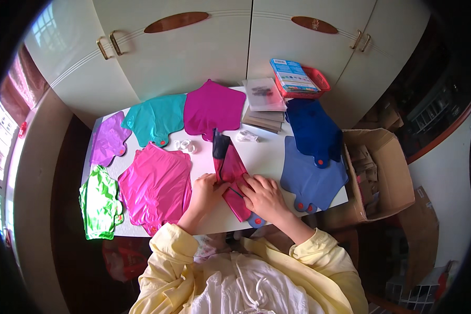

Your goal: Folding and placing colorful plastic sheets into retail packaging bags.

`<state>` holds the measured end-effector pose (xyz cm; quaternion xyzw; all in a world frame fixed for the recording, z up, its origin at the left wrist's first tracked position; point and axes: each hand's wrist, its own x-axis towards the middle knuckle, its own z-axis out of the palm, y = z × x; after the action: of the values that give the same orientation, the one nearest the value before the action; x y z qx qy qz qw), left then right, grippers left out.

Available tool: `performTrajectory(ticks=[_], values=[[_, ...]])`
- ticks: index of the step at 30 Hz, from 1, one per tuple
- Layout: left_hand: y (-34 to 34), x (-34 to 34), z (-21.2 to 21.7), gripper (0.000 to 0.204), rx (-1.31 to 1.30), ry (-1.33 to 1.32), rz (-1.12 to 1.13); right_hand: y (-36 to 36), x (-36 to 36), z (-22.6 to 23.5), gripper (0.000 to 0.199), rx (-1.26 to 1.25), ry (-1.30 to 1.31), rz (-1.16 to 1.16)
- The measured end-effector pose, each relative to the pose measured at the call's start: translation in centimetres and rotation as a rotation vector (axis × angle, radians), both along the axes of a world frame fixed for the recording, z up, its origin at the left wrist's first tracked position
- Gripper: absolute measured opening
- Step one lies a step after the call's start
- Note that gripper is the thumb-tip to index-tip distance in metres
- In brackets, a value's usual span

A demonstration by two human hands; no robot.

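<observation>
A narrow folded strip of shiny pink foil (234,166) with a dark upper end lies at the middle of the white table; it looks like a flat, uninflated foil balloon. My left hand (206,192) grips its left edge, thumb on the foil. From the right, my right hand (267,198) presses the lower part with bent fingers, closed on it. A dark line crosses the foil between my hands. Below my right hand, a blue tab (256,220) with a red dot shows at the table's near edge.
Around lie flat foil pieces: pink (157,183), green (100,204), purple (108,137), teal (154,118), magenta (214,104), dark blue (314,131) and slate blue (311,183). White rings (185,146), a clear bag (247,136), a red basket (317,78) and a cardboard box (390,162) stand nearby.
</observation>
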<state>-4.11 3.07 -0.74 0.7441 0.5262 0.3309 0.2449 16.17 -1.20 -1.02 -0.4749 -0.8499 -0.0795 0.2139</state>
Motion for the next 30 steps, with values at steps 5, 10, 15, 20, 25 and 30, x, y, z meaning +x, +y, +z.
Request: performTrajectory(ticks=[5,10,15,20,25,30], values=[[-0.1,0.0,-1.0,0.019,0.186,0.043,-0.019,0.0,0.0,-0.1,0.038,-0.02,0.018,0.008],[-0.9,0.5,-0.5,0.011,0.26,0.134,-0.051,-0.1,0.3,-0.8,0.047,-0.036,0.037,-0.022],[-0.8,0.2,-1.1,0.014,0.281,0.128,-0.112,-0.1,0.3,-1.1,0.048,0.02,0.038,-0.02],[-0.8,-0.2,-0.9,0.019,0.27,0.178,-0.182,0.0,0.3,-0.8,0.043,-0.031,0.099,-0.025],[-0.8,-0.8,-0.9,0.027,0.329,0.226,-0.261,0.0,1.3,-0.3,0.037,-0.143,0.079,-0.004],[-1.2,-0.8,0.5,0.026,0.48,0.366,-0.355,-0.2,1.9,-1.0,0.038,-0.122,0.14,0.049]])
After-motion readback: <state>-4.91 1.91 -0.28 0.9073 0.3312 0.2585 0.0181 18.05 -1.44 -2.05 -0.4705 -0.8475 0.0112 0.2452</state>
